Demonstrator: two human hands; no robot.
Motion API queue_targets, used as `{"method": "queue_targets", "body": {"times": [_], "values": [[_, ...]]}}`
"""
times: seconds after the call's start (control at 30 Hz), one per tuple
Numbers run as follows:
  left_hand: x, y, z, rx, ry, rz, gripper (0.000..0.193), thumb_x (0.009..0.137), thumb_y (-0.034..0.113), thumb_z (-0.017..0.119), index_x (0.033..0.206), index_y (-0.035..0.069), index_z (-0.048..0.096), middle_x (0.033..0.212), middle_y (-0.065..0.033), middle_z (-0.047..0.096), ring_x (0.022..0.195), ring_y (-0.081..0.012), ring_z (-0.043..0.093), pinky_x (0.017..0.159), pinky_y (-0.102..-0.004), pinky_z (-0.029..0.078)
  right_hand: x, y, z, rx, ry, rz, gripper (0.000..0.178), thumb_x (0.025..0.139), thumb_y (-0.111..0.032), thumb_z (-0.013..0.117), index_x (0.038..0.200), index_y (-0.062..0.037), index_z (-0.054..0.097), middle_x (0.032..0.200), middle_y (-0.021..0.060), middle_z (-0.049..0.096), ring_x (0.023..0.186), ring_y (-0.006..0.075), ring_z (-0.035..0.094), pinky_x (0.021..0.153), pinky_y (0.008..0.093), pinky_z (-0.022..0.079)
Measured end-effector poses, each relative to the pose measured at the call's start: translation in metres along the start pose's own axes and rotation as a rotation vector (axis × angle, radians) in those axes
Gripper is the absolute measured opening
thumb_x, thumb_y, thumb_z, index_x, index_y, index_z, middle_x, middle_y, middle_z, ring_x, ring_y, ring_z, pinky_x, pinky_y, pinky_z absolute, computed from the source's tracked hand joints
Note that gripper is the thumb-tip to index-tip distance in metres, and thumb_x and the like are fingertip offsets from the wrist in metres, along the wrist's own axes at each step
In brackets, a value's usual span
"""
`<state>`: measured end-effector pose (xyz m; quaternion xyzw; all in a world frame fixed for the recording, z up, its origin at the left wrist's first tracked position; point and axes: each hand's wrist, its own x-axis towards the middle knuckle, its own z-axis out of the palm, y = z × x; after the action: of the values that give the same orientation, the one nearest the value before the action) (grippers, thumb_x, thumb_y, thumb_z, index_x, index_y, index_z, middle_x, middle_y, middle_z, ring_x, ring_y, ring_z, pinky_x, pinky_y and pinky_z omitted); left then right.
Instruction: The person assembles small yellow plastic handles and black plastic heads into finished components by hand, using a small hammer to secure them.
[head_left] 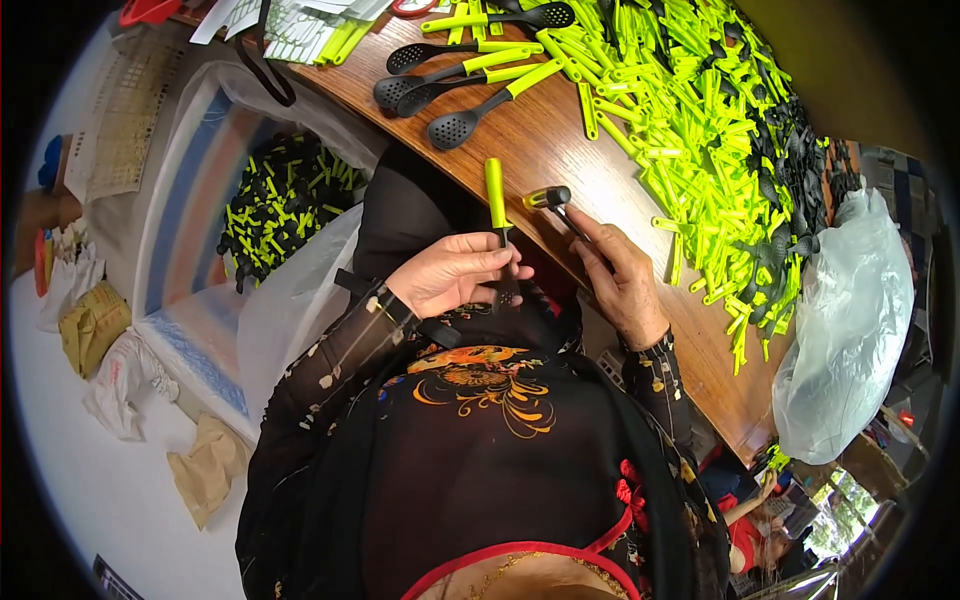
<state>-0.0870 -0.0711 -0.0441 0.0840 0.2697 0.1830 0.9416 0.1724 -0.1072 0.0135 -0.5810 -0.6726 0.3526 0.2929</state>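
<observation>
In front of my body, my left hand is closed around the black lower part of a perforated spoon. Its lime-green handle points up, while its dark head hangs below my fingers, partly hidden. My right hand grips the thin shaft of a small mallet with a black and yellow-green head. The mallet head is beside the green handle, a small gap apart, over the table edge. Beyond my hands, several black perforated spoons with green handles lie on the wooden table.
A large heap of loose green handles and black spoon heads covers the table's far right. A clear plastic bag bulges at the right edge. To my left, a striped lined container holds many green-and-black spoons. Another person sits at lower right.
</observation>
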Motion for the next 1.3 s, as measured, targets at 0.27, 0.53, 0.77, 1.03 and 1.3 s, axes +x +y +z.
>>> {"method": "queue_targets", "body": {"times": [0.27, 0.53, 0.77, 1.03, 1.3], "values": [[0.001, -0.001, 0.017, 0.499, 0.234, 0.317, 0.017, 0.104, 0.012, 0.063, 0.113, -0.002, 0.064, 0.098, -0.0047, 0.067, 0.076, -0.012, 0.069, 0.068, -0.0243, 0.058, 0.005, -0.01, -0.004, -0.079, -0.036, -0.114, 0.053, 0.087, 0.009, 0.068, 0.136, -0.0105, 0.067, 0.094, 0.0132, 0.068, 0.082, 0.0288, 0.068, 0.072, 0.0348, 0.055], [-0.002, -0.006, 0.021, 0.597, 0.358, 0.356, 0.02, 0.105, 0.009, 0.057, 0.119, -0.004, 0.063, 0.098, -0.0093, 0.073, 0.066, -0.0098, 0.066, 0.059, -0.0225, 0.056, 0.01, -0.017, -0.004, -0.279, -0.029, -0.258, 0.058, 0.082, 0.007, 0.069, 0.135, -0.0159, 0.069, 0.093, 0.0102, 0.069, 0.078, 0.0274, 0.069, 0.068, 0.0352, 0.056], [0.002, -0.011, 0.02, 0.576, 0.371, 0.355, 0.019, 0.105, 0.009, 0.057, 0.119, -0.003, 0.063, 0.098, -0.0091, 0.072, 0.066, -0.0093, 0.066, 0.058, -0.0224, 0.057, 0.008, -0.016, -0.004, -0.325, 0.011, -0.292, 0.053, 0.087, -0.001, 0.067, 0.134, -0.0237, 0.07, 0.089, 0.0059, 0.068, 0.074, 0.028, 0.069, 0.064, 0.0375, 0.056], [-0.001, -0.022, 0.018, 0.756, 0.463, 0.477, 0.019, 0.105, 0.011, 0.057, 0.118, 0.0, 0.066, 0.096, -0.0033, 0.071, 0.07, -0.0066, 0.063, 0.064, -0.0223, 0.052, 0.017, -0.018, -0.012, 0.009, 0.124, 0.063, 0.046, 0.098, -0.006, 0.066, 0.143, -0.0091, 0.059, 0.094, 0.0065, 0.071, 0.08, 0.019, 0.068, 0.075, 0.033, 0.054], [-0.017, -0.013, 0.049, 1.113, 0.481, 0.901, 0.028, 0.104, 0.015, 0.062, 0.128, 0.001, 0.067, 0.088, -0.0057, 0.052, 0.081, -0.016, 0.057, 0.076, -0.0282, 0.047, 0.021, -0.041, -0.004, 0.771, 0.129, 0.247, 0.051, 0.098, -0.018, 0.072, 0.141, -0.0037, 0.05, 0.079, -0.0039, 0.057, 0.063, 0.0018, 0.044, 0.056, 0.0186, 0.033]]}}
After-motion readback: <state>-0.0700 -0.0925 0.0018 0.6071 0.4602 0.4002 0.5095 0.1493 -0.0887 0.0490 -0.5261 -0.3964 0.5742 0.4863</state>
